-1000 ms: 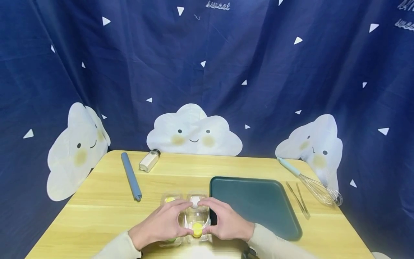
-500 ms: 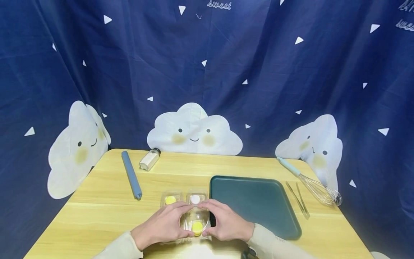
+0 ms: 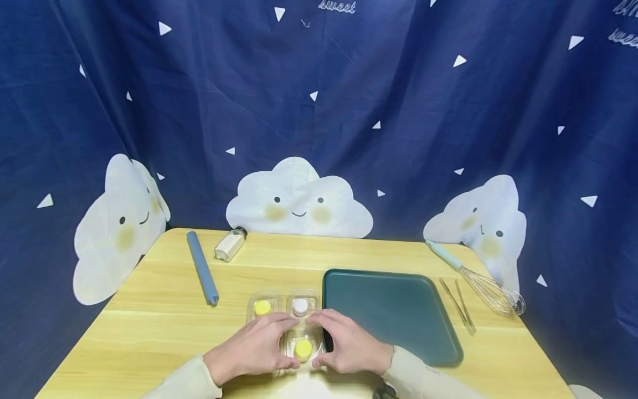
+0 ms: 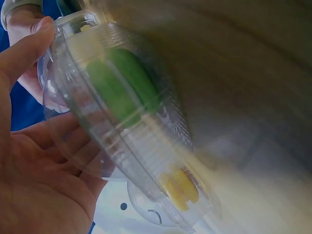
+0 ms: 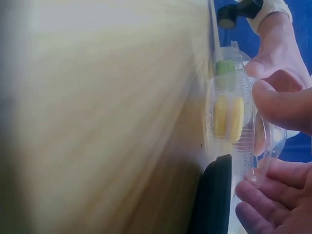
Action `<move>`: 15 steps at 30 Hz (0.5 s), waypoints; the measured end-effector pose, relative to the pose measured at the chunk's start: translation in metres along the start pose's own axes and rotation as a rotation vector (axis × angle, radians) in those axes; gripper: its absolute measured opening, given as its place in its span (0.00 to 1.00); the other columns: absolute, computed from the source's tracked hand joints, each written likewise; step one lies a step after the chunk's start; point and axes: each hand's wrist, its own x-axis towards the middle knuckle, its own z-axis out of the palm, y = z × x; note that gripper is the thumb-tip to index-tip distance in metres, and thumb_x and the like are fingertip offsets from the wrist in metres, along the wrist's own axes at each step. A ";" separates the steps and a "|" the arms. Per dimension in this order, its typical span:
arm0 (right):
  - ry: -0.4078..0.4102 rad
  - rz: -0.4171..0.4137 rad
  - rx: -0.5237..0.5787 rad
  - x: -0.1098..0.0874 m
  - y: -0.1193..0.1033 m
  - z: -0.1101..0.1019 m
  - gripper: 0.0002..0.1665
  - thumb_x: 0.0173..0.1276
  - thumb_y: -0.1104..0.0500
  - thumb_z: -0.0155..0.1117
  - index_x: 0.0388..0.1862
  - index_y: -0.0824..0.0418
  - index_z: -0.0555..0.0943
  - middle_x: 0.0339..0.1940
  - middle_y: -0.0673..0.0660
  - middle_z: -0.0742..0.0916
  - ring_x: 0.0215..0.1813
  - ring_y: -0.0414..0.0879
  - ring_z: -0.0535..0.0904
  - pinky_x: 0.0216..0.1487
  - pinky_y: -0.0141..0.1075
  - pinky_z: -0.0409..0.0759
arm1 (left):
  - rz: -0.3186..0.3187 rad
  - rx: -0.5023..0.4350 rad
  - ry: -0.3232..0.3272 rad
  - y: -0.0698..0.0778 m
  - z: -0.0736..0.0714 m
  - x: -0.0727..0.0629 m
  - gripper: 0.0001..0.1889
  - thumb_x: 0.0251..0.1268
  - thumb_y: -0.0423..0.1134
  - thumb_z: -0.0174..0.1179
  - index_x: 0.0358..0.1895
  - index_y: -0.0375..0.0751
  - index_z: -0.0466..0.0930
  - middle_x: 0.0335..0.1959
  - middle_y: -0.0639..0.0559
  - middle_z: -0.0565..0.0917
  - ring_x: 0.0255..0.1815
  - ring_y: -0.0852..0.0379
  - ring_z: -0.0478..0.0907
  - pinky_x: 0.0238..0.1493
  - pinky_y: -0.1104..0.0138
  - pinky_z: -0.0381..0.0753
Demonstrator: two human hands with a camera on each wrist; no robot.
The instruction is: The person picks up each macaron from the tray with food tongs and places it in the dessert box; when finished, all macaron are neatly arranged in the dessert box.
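Observation:
A transparent plastic box with macarons in separate compartments stands on the table between my hands. Thumb and fingers of my left hand curve round its near part from the left. From the right, my right hand does the same, its fingertips at the domed plastic edge. A yellow macaron shows between the thumbs. Farther back are a white macaron and another yellow macaron. The left hand hides a green macaron from the head view. Where lid and base meet is hard to make out.
A dark green tray lies close against the box's right side. Tongs and a whisk are at the right. Back left lie a blue rolled mat or rolling pin and a dark-capped jar.
Both hands stay round the box with small shifts. The plastic between them looks lower and flatter over the near yellow macaron. The green macaron's edge has slipped out of the head view.

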 end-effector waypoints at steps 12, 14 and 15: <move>-0.111 -0.002 0.054 -0.003 -0.004 -0.005 0.41 0.58 0.38 0.76 0.64 0.54 0.74 0.62 0.47 0.82 0.64 0.40 0.79 0.65 0.35 0.82 | 0.005 -0.009 -0.061 0.011 -0.002 -0.005 0.41 0.48 0.66 0.74 0.59 0.37 0.83 0.57 0.45 0.87 0.59 0.48 0.84 0.58 0.55 0.86; -0.133 0.001 0.062 -0.002 -0.004 -0.005 0.41 0.59 0.37 0.76 0.65 0.55 0.74 0.62 0.47 0.82 0.63 0.40 0.79 0.64 0.35 0.82 | 0.001 -0.003 -0.063 0.012 -0.002 -0.005 0.41 0.47 0.65 0.75 0.58 0.36 0.83 0.56 0.46 0.87 0.58 0.48 0.84 0.58 0.56 0.87; -0.141 0.002 0.061 -0.002 -0.004 -0.005 0.41 0.58 0.38 0.76 0.65 0.55 0.74 0.62 0.47 0.82 0.63 0.40 0.80 0.64 0.35 0.82 | -0.004 -0.002 -0.066 0.013 -0.001 -0.006 0.41 0.46 0.64 0.75 0.58 0.36 0.83 0.56 0.46 0.87 0.58 0.48 0.84 0.58 0.56 0.87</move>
